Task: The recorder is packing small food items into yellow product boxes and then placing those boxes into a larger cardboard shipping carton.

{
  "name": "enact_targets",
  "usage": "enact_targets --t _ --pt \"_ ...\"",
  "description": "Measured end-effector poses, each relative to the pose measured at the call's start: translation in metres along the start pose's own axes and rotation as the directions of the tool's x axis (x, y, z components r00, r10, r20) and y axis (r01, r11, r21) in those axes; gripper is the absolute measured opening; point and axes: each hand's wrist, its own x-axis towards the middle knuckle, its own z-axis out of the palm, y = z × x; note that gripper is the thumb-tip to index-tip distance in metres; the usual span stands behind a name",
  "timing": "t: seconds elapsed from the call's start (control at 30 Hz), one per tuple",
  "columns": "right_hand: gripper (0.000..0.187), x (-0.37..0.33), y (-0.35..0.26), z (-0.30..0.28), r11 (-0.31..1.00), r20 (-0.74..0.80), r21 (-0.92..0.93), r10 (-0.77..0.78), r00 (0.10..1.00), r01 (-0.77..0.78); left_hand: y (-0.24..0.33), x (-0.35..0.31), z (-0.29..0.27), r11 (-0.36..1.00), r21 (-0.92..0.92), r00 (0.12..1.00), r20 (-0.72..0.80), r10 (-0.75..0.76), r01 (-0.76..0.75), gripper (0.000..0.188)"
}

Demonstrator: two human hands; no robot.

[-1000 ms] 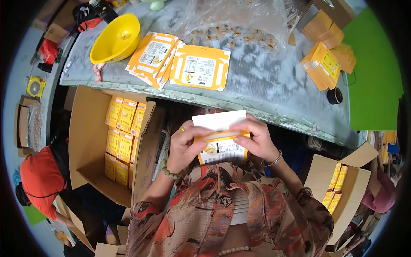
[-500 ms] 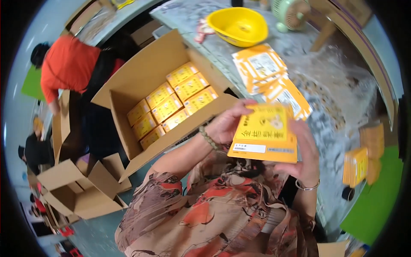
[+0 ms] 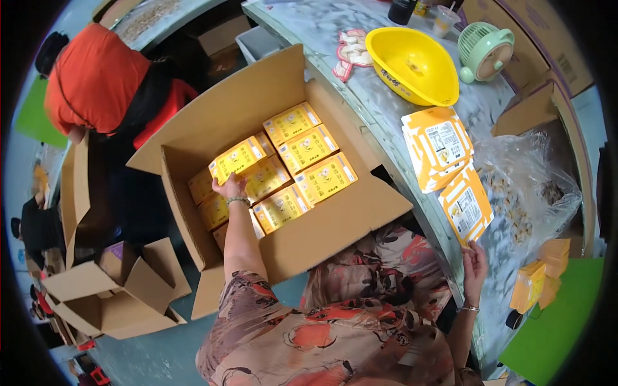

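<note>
My left hand (image 3: 231, 188) reaches into a large open cardboard carton (image 3: 360, 212) and grips a small yellow box (image 3: 238, 158) by its near end. That box sits tilted above others of its kind, among them a yellow box (image 3: 310, 148) in the carton's right-hand row. To the right, my right hand (image 3: 475, 264) is at the table's edge, its fingertips pinching the near corner of a flattened yellow-and-white box blank (image 3: 467, 207). A stack of similar blanks (image 3: 439, 145) lies just beyond it.
On the table (image 3: 412, 193) stand a yellow basin (image 3: 412, 64), a green fan (image 3: 483, 53) and a clear plastic bag (image 3: 528, 186) of small brown pieces. Yellow packets (image 3: 529, 286) lie near a green surface (image 3: 560, 321). A person in orange (image 3: 96, 80) bends at the left, behind open cartons (image 3: 122, 302).
Both hands held the yellow box in front of me. My left hand has carried it left into the carton, while my right hand let go and moved right to the flattened blank.
</note>
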Motion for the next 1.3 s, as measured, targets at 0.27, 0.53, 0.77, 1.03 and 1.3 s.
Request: enact_targets --t 0.27,0.53,0.77,1.03,1.3 --pt "0.032 -0.012 -0.009 0.002 0.979 -0.161 -0.078 0.174 0.972 -0.188 -0.048 0.059 0.019 0.996 -0.017 0.996 -0.041 -0.085 0.085 0.054" --pt "0.023 0.014 0.018 -0.021 0.961 -0.462 -0.054 0.218 0.860 -0.273 -0.058 0.103 -0.002 0.936 0.340 0.989 0.140 0.044 -0.089 0.028" --pt "0.020 0.048 0.017 -0.041 0.931 -0.476 0.063 0.346 0.809 -0.361 -0.002 -0.128 0.134 0.777 0.174 0.628 0.704 0.332 -0.605 0.033" --pt "0.026 0.080 0.027 -0.036 0.877 -0.249 0.194 0.477 0.843 -0.439 -0.074 -0.369 0.136 0.447 -0.398 -0.452 0.892 -0.016 -0.801 0.029" --pt "0.034 0.087 0.042 -0.022 0.841 -0.517 -0.526 -0.202 0.832 -0.122 -0.090 -0.376 0.124 0.340 -0.439 -0.462 0.887 0.016 -0.832 0.029"
